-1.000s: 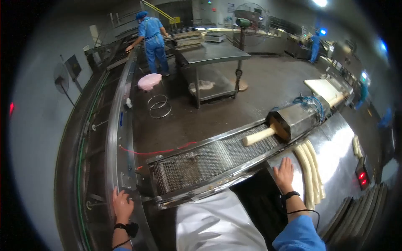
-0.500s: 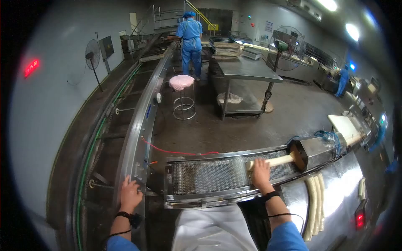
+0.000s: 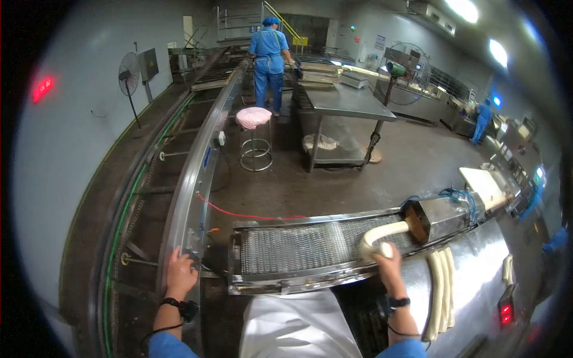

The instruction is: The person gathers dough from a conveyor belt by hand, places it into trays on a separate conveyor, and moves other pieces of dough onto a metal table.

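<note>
My right hand is closed on the free end of a pale dough rope. The rope comes out of a metal housing and curves back in a hook over the wire-mesh conveyor belt. On the left, my left hand rests on the long metal rail, its fingers loosely bent and partly apart, with nothing visible in them. Several more dough ropes lie side by side on the steel table, to the right of my right hand.
A long track runs along the left. Ahead stand a stool with a pink cover and a steel table. One co-worker in blue stands at the back, another person at the far right. A red cord crosses behind the conveyor.
My right hand has moved right and toward me, bending the rope's end back; before, the rope lay straight under the hand. My left hand stays on the rail. The co-worker's arm has swung right.
</note>
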A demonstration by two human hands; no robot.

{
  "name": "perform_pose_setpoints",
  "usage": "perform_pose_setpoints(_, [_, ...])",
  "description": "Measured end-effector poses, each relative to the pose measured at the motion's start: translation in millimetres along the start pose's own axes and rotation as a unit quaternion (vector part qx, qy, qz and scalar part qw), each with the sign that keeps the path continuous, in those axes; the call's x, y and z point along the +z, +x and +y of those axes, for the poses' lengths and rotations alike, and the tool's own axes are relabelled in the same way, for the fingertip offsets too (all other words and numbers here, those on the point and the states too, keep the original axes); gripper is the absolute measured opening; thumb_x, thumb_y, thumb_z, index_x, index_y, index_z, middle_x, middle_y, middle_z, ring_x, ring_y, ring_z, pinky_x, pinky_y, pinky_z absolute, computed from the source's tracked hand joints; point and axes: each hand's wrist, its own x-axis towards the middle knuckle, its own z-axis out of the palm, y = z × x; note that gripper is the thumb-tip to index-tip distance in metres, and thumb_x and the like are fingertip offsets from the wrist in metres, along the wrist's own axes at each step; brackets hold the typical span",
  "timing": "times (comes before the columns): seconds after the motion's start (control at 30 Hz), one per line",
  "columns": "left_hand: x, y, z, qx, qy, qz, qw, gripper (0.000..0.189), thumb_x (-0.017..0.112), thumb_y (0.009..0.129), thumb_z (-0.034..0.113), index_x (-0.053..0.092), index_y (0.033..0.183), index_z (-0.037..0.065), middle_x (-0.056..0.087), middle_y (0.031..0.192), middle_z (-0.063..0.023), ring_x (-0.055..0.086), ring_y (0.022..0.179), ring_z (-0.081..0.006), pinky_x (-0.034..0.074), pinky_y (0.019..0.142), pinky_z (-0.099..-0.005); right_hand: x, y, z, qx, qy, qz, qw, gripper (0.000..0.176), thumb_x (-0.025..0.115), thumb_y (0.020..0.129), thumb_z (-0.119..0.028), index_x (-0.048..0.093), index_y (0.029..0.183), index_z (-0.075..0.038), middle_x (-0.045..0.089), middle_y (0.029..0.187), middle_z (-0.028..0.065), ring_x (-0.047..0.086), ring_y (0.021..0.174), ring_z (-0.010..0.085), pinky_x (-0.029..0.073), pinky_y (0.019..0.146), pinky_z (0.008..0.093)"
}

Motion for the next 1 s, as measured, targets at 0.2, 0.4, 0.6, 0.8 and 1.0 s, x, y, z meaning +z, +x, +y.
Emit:
perform_pose_setpoints(0.2, [0, 0, 0, 0.013, 0.004, -0.008, 1.0, 0.024, 0.066, 0.066, 0.004, 0.072, 0.089, -0.001, 0.064, 0.113, -0.0173, 0.042, 0.13, -0.0379, 0.037, 0.108, -0.0446, -196, -109, 59, 0.114, -0.008, 0.342, 0.933, 0.028, 0.062, 0.081, -0.013, 0.054, 0.107, -0.005, 0.059, 0.1, 0.0079, 0.057, 0.086, 0.0188, 0.048, 0.069, 0.0336])
perform_pose_setpoints(0.4, [2, -2, -4, 0.006, 0.011, -0.027, 1.0, 0.022, 0.069, 0.07, 0.006, 0.072, 0.09, -0.002, 0.062, 0.118, -0.0189, 0.037, 0.135, -0.038, 0.034, 0.111, -0.0458, -231, -166, 77, 0.139, -0.411, 0.434, 0.79, 0.006, 0.057, 0.084, -0.008, 0.056, 0.089, -0.005, 0.058, 0.099, 0.0102, 0.057, 0.089, 0.0234, 0.049, 0.08, 0.0374])
perform_pose_setpoints(0.6, [4, 0, -4, 0.021, 0.003, -0.003, 1.0, 0.022, 0.067, 0.064, 0.005, 0.072, 0.085, -0.001, 0.065, 0.11, -0.0184, 0.042, 0.13, -0.0392, 0.036, 0.108, -0.0453, -170, -142, 49, -0.131, -0.589, 0.289, 0.744, 0.018, 0.065, 0.071, -0.001, 0.06, 0.087, -0.006, 0.059, 0.099, 0.0157, 0.056, 0.096, 0.0347, 0.046, 0.083, 0.0452])
perform_pose_setpoints(0.8, [3, 1, -6, 0.026, 0.026, -0.042, 0.998, 0.025, 0.069, 0.067, 0.005, 0.072, 0.091, -0.003, 0.063, 0.115, -0.0199, 0.037, 0.134, -0.0393, 0.032, 0.111, -0.0457, -151, -78, 103, -0.242, -0.578, 0.229, 0.745, 0.021, 0.06, 0.081, -0.004, 0.064, 0.101, -0.004, 0.061, 0.105, 0.0176, 0.057, 0.102, 0.0352, 0.045, 0.088, 0.0455])
perform_pose_setpoints(1.0, [4, 1, 0, 0.006, 0.025, -0.025, 0.999, 0.022, 0.066, 0.066, 0.004, 0.071, 0.086, -0.001, 0.064, 0.113, -0.0175, 0.039, 0.133, -0.0379, 0.035, 0.11, -0.0446, -158, -46, 96, -0.118, -0.536, 0.272, 0.79, 0.035, 0.048, 0.087, -0.003, 0.059, 0.119, -0.004, 0.057, 0.125, 0.0188, 0.05, 0.12, 0.0377, 0.037, 0.102, 0.0459])
